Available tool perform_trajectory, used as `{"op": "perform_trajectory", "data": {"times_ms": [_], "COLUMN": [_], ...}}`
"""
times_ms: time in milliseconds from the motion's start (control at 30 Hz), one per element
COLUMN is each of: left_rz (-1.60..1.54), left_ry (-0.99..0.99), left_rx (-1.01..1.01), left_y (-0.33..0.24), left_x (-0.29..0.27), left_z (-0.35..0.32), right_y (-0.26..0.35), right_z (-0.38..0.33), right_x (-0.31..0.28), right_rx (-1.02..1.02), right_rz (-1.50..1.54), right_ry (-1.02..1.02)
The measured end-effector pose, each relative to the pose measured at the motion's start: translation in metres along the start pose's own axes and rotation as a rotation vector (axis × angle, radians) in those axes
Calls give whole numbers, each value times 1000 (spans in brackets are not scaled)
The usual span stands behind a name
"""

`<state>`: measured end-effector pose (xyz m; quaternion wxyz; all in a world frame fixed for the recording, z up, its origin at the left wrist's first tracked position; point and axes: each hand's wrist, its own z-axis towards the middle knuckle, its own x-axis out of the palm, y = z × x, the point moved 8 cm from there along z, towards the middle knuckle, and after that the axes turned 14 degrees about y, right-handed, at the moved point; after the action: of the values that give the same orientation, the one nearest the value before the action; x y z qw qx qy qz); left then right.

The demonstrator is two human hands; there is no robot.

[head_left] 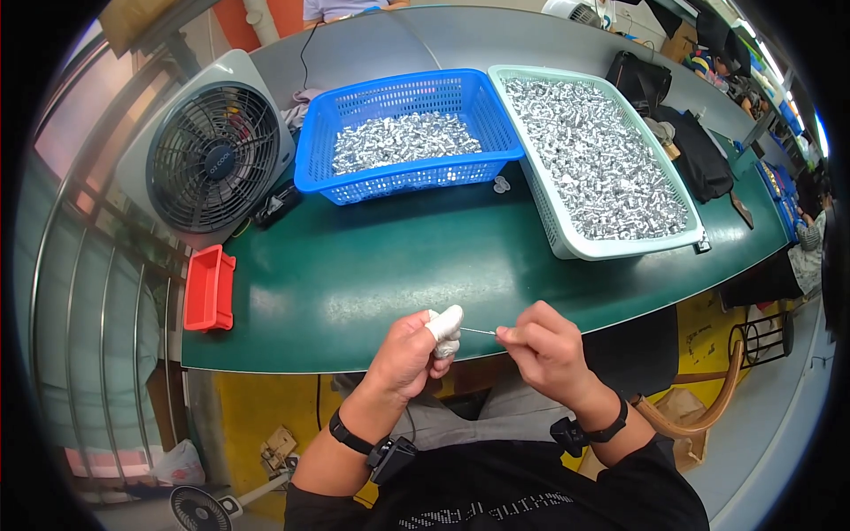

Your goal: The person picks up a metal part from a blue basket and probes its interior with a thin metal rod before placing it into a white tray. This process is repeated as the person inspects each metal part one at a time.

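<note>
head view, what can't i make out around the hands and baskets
In the head view:
Thin rod's ends: one hidden at the left hand, the other by the right hand's fingertips.
Anything inside the left hand: hidden by its own fingers.
Single metal parts: too small for exact shape.
Blue basket's floor beneath its metal parts: covered by them.

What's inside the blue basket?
The blue basket holds a heap of small silvery parts. Only the top pieces show; whatever lies beneath them is covered.
</note>
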<state>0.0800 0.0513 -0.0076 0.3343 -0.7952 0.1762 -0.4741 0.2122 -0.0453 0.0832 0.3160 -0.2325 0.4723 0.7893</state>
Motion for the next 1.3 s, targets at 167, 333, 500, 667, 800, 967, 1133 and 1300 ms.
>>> {"op": "perform_trajectory", "data": {"times_ms": [167,333,500,667,800,967,1133,1300], "left_rz": [101,-235,-455,-470,-467,-385,-80,553], "left_ry": [-17,101,103,174,210,190,26,-254], "left_rx": [212,400,452,451,444,450,488,571], "left_y": [-11,-20,-18,-10,-8,-7,-11,-30], "left_x": [-11,-22,-21,-29,-27,-25,-22,-8], "left_z": [-9,-10,-7,-5,-4,-4,-9,-25], "right_y": [-31,-39,-16,-4,0,3,9,6], "right_z": [-15,-26,-15,-6,-3,0,1,1], "right_x": [4,14,11,10,9,5,-1,-1], "right_rx": [304,416,369,324,304,273,233,169], "right_rz": [444,628,545,424,381,314,195,145], "right_ry": [39,-11,-54,-38,-34,-26,-33,-54]}}
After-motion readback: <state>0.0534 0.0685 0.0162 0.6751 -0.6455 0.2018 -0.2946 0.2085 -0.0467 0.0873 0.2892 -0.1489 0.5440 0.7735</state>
